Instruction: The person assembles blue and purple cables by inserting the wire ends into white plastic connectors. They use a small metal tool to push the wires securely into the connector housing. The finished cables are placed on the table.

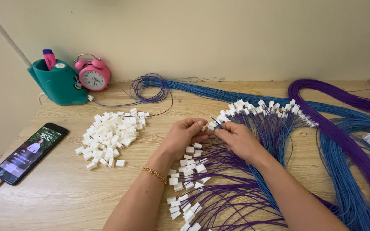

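Wooden table (86, 192): white connector (211, 125) between both grips.

White connector housings (110, 137); purple wires (236, 201) and blue wires (347, 188); pink alarm clock (93, 73); teal pen holder (58, 83); black phone (30, 152); pale wood-grain tabletop (65, 192).

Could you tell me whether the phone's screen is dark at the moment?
No, the phone at the table's left edge has a lit screen showing a picture.
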